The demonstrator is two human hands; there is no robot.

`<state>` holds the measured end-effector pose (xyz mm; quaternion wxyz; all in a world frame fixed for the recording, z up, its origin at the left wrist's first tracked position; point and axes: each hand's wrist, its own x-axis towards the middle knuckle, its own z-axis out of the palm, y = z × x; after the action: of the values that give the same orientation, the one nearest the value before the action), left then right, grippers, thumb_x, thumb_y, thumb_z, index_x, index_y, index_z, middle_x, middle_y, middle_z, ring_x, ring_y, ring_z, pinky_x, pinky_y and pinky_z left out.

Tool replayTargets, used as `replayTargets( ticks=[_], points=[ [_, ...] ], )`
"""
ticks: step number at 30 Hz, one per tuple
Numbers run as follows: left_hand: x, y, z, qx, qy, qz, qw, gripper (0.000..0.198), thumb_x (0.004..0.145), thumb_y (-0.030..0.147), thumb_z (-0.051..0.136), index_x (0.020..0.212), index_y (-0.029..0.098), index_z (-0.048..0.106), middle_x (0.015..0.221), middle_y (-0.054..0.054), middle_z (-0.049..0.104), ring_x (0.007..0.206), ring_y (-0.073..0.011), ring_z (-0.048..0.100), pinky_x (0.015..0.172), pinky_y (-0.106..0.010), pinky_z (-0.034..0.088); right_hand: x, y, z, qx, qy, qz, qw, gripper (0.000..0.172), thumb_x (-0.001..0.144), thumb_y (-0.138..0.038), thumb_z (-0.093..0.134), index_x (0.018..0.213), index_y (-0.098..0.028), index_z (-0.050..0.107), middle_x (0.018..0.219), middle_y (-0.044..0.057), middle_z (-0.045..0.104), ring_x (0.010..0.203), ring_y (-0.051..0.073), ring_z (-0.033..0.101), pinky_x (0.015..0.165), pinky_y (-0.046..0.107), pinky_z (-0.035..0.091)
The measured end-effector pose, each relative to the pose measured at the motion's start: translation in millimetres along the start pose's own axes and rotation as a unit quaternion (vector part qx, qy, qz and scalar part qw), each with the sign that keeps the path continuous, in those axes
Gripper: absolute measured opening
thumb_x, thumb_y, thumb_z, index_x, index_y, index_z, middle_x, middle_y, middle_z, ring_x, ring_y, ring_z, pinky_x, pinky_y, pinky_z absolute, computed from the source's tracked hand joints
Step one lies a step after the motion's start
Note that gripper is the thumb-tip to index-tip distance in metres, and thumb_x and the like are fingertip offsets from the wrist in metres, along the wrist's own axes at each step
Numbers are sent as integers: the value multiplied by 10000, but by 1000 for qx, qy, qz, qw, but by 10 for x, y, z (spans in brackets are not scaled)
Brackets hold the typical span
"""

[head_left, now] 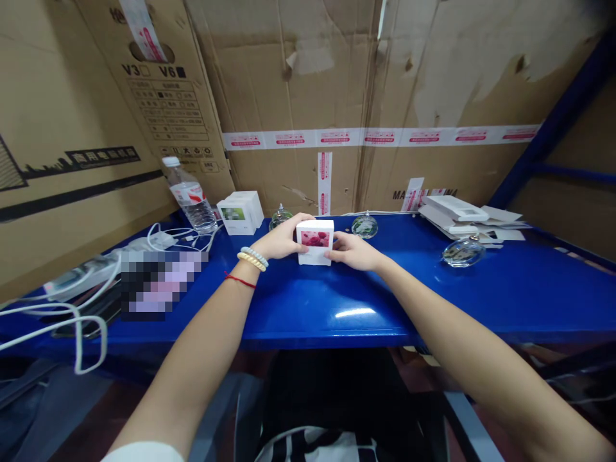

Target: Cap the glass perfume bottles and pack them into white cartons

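Note:
A small white box [315,258] with a picture of red flowers on its front stands upright on the blue table, between my two hands. My left hand [282,239] grips its left side, thumb on the front and fingers over the back edge. On the other side my right hand [356,251] holds the box, thumb at the lower front and the fingers partly hidden behind it. Just behind my left hand, partly covered, is a round glass bottle [279,215]. Another glass bottle [364,225] stands behind my right hand.
White boxes [240,213] stand at the back left, beside a tilted water bottle [191,197]. White cables [77,314] and a power strip [86,273] cover the left side. Flat white cartons [455,212] pile up at the right, near a third glass bottle [462,252]. Cardboard [298,83] walls the back.

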<state>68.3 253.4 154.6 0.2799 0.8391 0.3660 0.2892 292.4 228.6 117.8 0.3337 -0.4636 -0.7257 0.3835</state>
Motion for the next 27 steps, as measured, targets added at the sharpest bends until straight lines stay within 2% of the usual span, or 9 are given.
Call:
replayTargets(
  ticks=[2, 4, 7, 10, 12, 15, 18, 22, 27],
  points=[
    [-33, 27, -87, 15, -24, -16, 999, 675, 637, 213, 710, 1264, 189, 460, 1276, -80, 586, 1146, -223, 588, 986, -371, 496, -1, 5, 32, -51, -34, -26, 998, 361, 760, -251, 698, 1091, -142, 606, 937, 64, 701, 777, 137, 634, 742, 275, 518],
    [-76, 138, -105, 86, -18, -24, 996, 671, 644, 267, 712, 1269, 189, 480, 1296, -93, 580, 1177, -246, 572, 1029, -387, 463, -9, -10, 67, -82, -25, -40, 996, 307, 778, -234, 670, 1060, -130, 606, 958, 72, 703, 788, 139, 636, 743, 271, 512],
    [-147, 401, 9, 226, 53, -85, 969, 718, 698, 512, 674, 1311, 194, 477, 1295, -153, 573, 1194, -327, 559, 1032, -457, 434, -28, -51, 120, -123, -2, -49, 991, 278, 774, -263, 684, 1005, -130, 605, 893, 54, 702, 732, 132, 618, 682, 247, 471],
    [-181, 605, 219, 268, 123, -189, 937, 1012, 649, 716, 628, 1423, 149, 308, 1264, -235, 567, 1171, -395, 564, 949, -472, 463, -45, -90, 166, -173, 18, -60, 983, 244, 767, -311, 701, 912, -136, 611, 828, 34, 693, 697, 126, 591, 638, 226, 409],
    [-176, 648, 327, 277, 140, -204, 929, 1014, 668, 650, 643, 1426, 103, 251, 1223, -260, 578, 1140, -389, 584, 906, -443, 479, -54, -111, 182, -201, 19, -65, 977, 260, 766, -347, 708, 888, -135, 619, 831, 37, 694, 706, 129, 586, 636, 225, 390],
    [-172, 633, 347, 284, 142, -196, 928, 810, 691, 491, 638, 1335, 102, 335, 1155, -231, 609, 1080, -358, 618, 863, -405, 490, -70, -132, 159, -237, -32, -84, 967, 318, 776, -402, 699, 942, -136, 645, 919, 59, 707, 778, 150, 615, 690, 239, 412],
    [-257, 627, 201, 292, 127, -232, 919, 749, 650, 471, 654, 1260, 126, 389, 1090, -190, 642, 1004, -348, 648, 810, -387, 502, -92, -136, 84, -266, -86, -97, 955, 410, 800, -467, 660, 1064, -153, 652, 1051, 86, 704, 903, 186, 645, 785, 269, 452],
    [-510, 538, -137, 319, 118, -299, 891, 703, 648, 473, 650, 1219, 131, 426, 990, -150, 678, 960, -334, 666, 796, -372, 512, -114, -129, -16, -290, -96, -75, 949, 465, 823, -489, 616, 1147, -156, 641, 1113, 110, 693, 981, 213, 654, 849, 300, 485],
    [-719, 52, -592, 332, 208, -378, 839, 871, 652, 530, 663, 1332, 93, 339, 1224, -250, 602, 1163, -395, 593, 955, -449, 495, -114, -161, -37, -319, -112, -72, 938, 463, 821, -461, 602, 1155, -143, 644, 1144, 126, 680, 1032, 246, 644, 894, 339, 491]
  ],
)
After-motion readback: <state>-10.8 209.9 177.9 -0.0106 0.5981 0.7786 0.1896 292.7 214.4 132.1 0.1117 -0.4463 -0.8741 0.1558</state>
